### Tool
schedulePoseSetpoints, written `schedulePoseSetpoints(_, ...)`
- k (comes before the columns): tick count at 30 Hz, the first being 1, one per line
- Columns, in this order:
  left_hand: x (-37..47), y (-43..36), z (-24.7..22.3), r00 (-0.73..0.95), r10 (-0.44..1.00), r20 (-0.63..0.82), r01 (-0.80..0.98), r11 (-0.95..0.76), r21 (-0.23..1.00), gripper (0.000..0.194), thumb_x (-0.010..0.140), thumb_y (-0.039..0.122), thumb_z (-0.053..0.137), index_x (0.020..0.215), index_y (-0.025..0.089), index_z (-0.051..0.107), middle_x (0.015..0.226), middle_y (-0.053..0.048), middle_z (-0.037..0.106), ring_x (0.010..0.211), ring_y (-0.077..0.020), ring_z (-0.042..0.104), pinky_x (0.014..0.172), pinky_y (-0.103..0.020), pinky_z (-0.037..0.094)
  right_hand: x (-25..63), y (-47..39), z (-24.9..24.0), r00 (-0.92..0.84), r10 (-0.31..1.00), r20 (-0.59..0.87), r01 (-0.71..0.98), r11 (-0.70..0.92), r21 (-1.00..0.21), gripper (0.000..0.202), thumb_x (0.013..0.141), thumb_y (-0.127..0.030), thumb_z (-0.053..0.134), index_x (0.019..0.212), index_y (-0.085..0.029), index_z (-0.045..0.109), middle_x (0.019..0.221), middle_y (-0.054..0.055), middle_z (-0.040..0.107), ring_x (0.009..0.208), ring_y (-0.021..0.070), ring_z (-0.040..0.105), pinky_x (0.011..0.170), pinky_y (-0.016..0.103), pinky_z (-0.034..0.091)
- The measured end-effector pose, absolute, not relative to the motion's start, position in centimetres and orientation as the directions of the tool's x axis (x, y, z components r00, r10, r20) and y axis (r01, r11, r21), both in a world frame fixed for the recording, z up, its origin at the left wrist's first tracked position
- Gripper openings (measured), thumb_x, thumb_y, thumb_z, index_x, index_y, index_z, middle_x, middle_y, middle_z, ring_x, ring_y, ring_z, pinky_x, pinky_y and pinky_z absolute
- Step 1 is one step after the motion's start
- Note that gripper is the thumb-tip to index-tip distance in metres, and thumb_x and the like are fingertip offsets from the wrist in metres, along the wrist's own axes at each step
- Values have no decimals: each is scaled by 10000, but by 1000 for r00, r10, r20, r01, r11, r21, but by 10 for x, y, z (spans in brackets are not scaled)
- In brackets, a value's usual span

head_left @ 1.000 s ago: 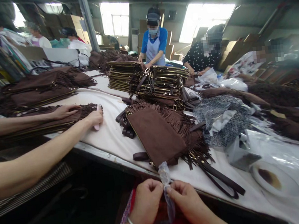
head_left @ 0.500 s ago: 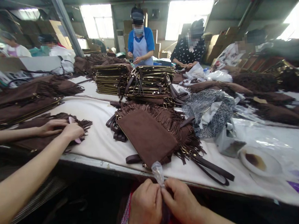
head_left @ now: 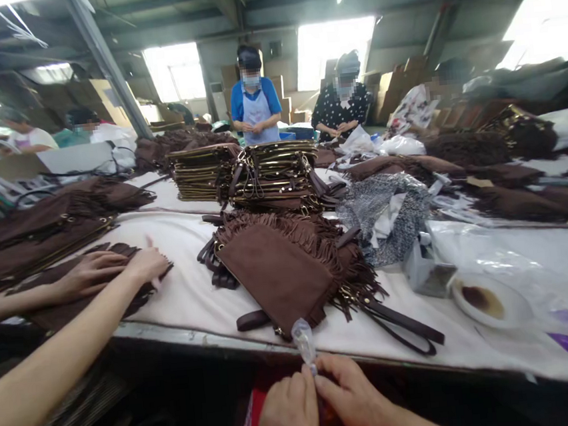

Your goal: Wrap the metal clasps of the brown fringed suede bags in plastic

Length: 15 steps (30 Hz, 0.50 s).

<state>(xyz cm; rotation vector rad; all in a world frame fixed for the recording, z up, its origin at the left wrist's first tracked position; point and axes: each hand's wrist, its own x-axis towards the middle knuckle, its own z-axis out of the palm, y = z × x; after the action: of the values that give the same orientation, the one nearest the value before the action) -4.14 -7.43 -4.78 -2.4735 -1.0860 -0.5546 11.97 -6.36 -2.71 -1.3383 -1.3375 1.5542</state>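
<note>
Together, both hands point(head_left: 314, 397) pinch the clear plastic point(head_left: 305, 346), its puffed end above them.

We pinch the clear plastic point(head_left: 304, 342) between left hand point(head_left: 289, 410) and right hand point(head_left: 354, 394), apparently at a knot, beside the brown fringed pouch point(head_left: 276, 274).

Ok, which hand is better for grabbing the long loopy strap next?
Probably the right hand: it's nearer the strap, on that side, and the left hand would have to cross over. Both pinch the clear plastic, so the right might have to let go first.
</note>
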Motion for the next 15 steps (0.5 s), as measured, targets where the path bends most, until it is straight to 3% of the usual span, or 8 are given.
schedulePoseSetpoints(4,-37,-69,-52,693,538,480,683,-703,-198,251,836,72,468,1000,110,655,640,-55,589,536,-178,544,496,-308,402,122,-63,-39,-286,882,-374,-174,-432,-885,337,786,-475,612,699,-157,543,591,-45,447,558,95,389,536,221,333)
schedulePoseSetpoints(7,-30,-63,-52,722,524,452,620,-780,-86,228,841,103,489,970,146,671,612,-50,592,523,-178,549,475,-303,375,123,-61,-51,-182,889,-421,-237,-455,-858,419,696,-528,686,622,-177,470,537,-67,389,506,76,335,487,212,280)
schedulePoseSetpoints(9,-28,-58,-48,706,568,424,585,-804,103,263,868,163,477,1049,173,668,613,-54,601,522,-172,555,463,-285,366,127,-59,-51,-137,869,-475,-267,-494,-827,437,655,-551,698,625,-193,448,509,-77,382,474,77,335,467,216,272)
schedulePoseSetpoints(11,-29,-52,-41,622,666,411,546,-746,383,290,900,228,437,1068,208,673,656,-64,612,563,-168,570,498,-263,403,135,-56,-45,-114,868,-484,-269,-496,-826,432,670,-572,665,642,-202,444,502,-80,381,463,82,339,465,222,272)
schedulePoseSetpoints(13,-34,-42,-32,420,825,377,531,-561,636,285,913,275,424,1008,222,688,737,-78,630,667,-182,599,613,-274,467,147,-50,-34,-73,900,-430,-189,-435,-880,414,701,-567,629,627,-201,449,502,-77,371,472,85,328,471,228,262)
schedulePoseSetpoints(15,-38,-29,-26,191,943,274,539,-333,774,261,896,318,483,1011,203,687,849,-96,658,802,-214,621,760,-315,488,160,-43,-22,-39,939,-343,-34,-344,-938,383,726,-524,607,595,-195,459,512,-65,376,495,91,329,485,236,259)
